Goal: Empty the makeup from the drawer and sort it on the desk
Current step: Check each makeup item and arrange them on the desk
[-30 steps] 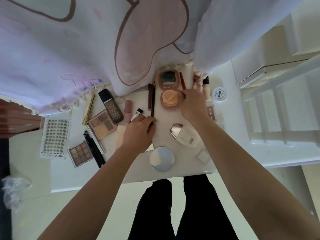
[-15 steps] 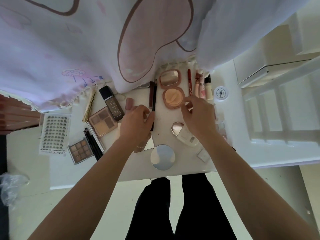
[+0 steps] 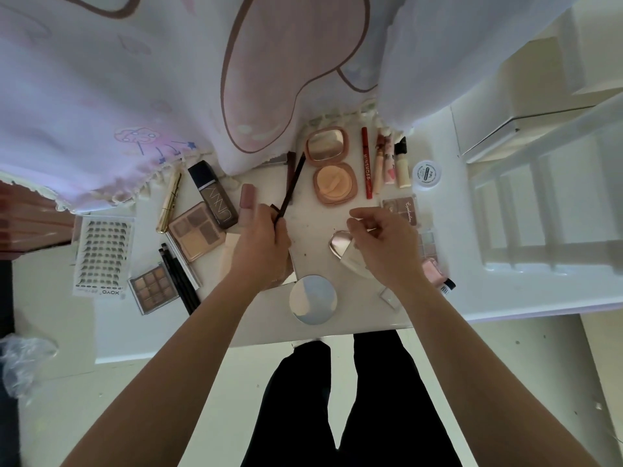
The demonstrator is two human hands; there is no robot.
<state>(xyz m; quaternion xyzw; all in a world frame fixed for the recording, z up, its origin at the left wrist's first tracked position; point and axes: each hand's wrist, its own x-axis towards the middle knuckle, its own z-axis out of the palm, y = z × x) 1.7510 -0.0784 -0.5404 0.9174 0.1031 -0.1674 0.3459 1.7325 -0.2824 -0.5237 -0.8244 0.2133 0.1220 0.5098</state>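
Head: slim dark-brown makeup pencil [image 3: 292, 186]

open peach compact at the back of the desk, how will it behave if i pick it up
The open compact would probably swing at its hinge if lifted by the mirror lid, so gripping the base seems safer. The puff looks loose and may slide off if tilted. That mirror lid is likely fragile if dropped.
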